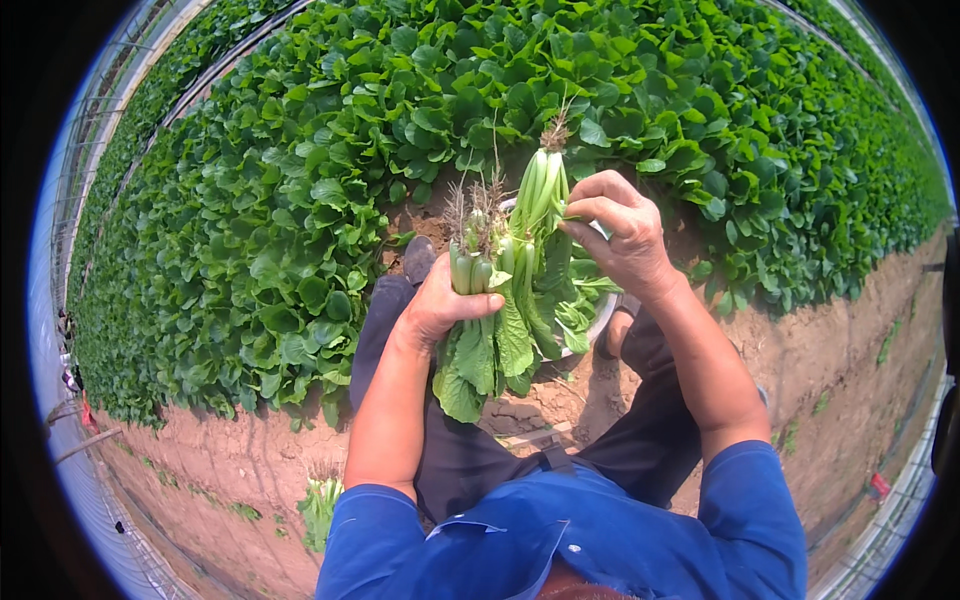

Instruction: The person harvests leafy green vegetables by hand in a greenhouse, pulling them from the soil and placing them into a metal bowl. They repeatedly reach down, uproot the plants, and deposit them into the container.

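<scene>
My left hand is wrapped around a bunch of leafy greens, thumb across the pale stalks. Its soil-covered roots point up and away from me, and the broad leaves hang down toward my lap. Beside it, a taller clump of greens also has its roots uppermost. At that clump's right edge, my right hand pinches a bit of stalk or leaf between thumb and fingers; the exact piece is partly hidden. Below the hands, a white basin holds loose green leaves, mostly covered by the clump.
A dense bed of growing greens spreads ahead and to both sides. Bare soil runs along its near edge. Several pulled greens lie on the ground at my left. A wooden piece lies between my legs.
</scene>
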{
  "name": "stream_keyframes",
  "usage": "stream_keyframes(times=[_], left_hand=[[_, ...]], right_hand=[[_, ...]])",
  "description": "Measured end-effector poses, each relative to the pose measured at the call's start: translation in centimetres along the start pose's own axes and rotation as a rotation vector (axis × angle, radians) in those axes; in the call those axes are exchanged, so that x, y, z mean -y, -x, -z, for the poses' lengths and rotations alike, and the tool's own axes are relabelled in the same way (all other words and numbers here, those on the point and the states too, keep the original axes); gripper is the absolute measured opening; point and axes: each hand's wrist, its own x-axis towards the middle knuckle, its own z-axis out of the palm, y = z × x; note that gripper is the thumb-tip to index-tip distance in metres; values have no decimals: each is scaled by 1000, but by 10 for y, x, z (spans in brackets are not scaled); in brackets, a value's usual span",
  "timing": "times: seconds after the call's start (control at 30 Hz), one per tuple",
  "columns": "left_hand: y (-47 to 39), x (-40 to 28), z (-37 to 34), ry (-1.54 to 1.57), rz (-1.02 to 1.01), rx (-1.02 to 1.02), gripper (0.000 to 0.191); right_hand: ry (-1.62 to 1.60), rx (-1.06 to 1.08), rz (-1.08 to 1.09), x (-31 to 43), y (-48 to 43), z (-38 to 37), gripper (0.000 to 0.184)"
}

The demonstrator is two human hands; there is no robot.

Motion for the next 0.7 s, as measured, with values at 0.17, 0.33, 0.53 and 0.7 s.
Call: stream_keyframes(times=[0.17,0.33,0.53,0.7], left_hand=[[-1,10,5,-132,17,11,50],[-3,14,5,-232,19,19,43],[1,7,5,-55,-39,0,65],[1,10,6,74,-16,102,80]], right_hand=[[-967,-46,-616,-5,-3,10,16],[-1215,-272,-727,-24,-6,25,18],[-156,166,-686,-46,14,30,66],[-964,217,-660,-18,1,-2,77]])
